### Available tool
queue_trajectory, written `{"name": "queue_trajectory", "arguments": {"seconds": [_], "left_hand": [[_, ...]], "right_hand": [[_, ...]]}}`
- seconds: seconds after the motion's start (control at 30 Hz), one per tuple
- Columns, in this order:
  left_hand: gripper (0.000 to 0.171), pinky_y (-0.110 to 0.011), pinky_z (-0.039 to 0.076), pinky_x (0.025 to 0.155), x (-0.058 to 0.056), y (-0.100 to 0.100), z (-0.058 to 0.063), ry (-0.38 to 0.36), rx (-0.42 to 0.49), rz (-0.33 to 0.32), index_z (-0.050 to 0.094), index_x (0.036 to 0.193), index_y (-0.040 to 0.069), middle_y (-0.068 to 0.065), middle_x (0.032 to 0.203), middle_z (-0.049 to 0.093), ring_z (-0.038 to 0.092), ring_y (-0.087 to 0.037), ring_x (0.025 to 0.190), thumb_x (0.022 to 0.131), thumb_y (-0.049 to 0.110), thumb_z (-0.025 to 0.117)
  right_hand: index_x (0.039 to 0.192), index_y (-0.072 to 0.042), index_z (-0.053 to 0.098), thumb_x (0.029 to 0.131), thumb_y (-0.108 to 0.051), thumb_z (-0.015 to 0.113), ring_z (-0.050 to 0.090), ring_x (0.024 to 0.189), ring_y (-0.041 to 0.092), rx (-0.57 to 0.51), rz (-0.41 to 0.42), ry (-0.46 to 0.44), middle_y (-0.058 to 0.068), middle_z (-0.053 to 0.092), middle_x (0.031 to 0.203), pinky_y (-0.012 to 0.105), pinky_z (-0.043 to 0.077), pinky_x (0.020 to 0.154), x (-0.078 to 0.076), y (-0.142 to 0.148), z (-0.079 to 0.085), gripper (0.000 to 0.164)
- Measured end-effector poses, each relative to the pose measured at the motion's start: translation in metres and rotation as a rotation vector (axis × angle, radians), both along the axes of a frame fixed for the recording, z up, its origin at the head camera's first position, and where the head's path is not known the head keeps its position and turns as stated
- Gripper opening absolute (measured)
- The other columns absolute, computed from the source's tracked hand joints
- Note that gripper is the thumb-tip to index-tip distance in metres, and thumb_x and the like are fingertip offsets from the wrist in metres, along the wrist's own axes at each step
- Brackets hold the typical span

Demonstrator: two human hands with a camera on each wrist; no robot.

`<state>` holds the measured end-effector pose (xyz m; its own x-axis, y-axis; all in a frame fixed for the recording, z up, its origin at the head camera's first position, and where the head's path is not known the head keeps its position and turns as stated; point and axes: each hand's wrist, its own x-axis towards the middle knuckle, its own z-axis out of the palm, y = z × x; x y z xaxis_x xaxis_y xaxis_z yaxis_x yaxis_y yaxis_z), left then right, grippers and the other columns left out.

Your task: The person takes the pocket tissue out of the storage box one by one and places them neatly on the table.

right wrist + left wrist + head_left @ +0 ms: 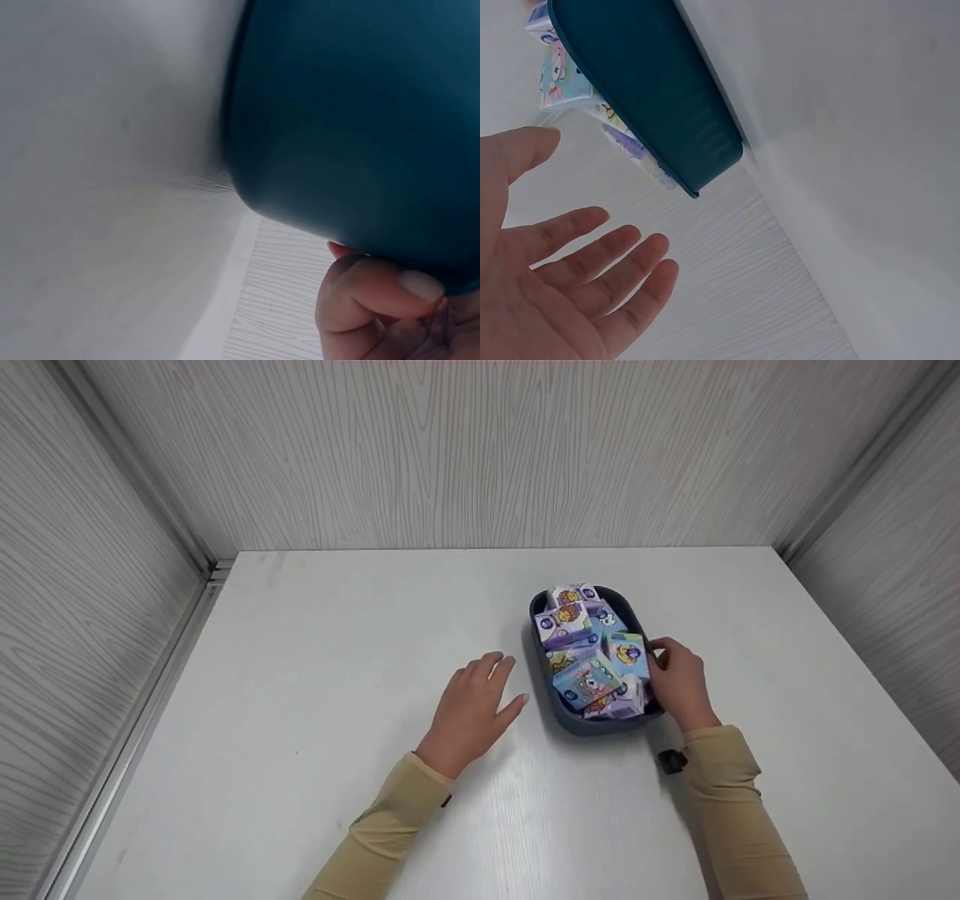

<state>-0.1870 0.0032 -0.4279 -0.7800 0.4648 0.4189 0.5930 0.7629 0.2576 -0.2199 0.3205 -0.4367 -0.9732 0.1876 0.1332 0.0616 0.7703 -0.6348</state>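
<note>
A dark blue oval-cornered tub [592, 726] stands on the white table, heaped with small packs [589, 681] printed with cartoons in light blue, purple and white. They look like pocket tissue packs. At the tub's right side my right hand [681, 681] grips the rim with curled fingers; the right wrist view shows its bent fingers [367, 296] against the blue wall. My left hand [469, 712] hovers to the left of the tub, apart from it, fingers spread and palm turned toward it. Nothing lies in that palm [540, 307] in the left wrist view.
The white tabletop [315, 675] surrounds the tub on all sides. Pale wood-grain panels rise at the back [480, 457], left [82, 585] and right [892, 570]. A small black object [672, 761] shows beside the right cuff.
</note>
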Motion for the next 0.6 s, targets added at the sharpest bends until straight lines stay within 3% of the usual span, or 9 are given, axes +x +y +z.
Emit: {"name": "queue_trajectory", "arguments": {"seconds": [0.33, 0.6], "left_hand": [[0.052, -0.032, 0.04, 0.102, -0.001, 0.025, 0.005, -0.05, 0.09, -0.107, 0.05, 0.133, 0.003, -0.011, 0.131, 0.052, 0.051, -0.021, 0.121, 0.094, 0.035, 0.061], [0.052, -0.028, 0.037, 0.103, -0.001, 0.049, 0.008, -0.029, 0.098, -0.192, 0.05, 0.134, 0.003, -0.01, 0.131, 0.051, 0.05, -0.019, 0.122, 0.094, 0.033, 0.062]], "right_hand": [[0.121, 0.004, 0.057, 0.097, -0.015, 0.051, 0.052, 0.073, 0.025, 0.001, 0.003, 0.023, 0.015, 0.058, 0.085, 0.035, 0.043, 0.064, 0.0, 0.0, -0.002, 0.031], [0.12, 0.004, 0.057, 0.097, -0.014, 0.051, 0.052, 0.073, 0.025, 0.0, 0.002, 0.03, 0.016, 0.059, 0.085, 0.036, 0.043, 0.064, 0.0, 0.0, -0.003, 0.03]]}}
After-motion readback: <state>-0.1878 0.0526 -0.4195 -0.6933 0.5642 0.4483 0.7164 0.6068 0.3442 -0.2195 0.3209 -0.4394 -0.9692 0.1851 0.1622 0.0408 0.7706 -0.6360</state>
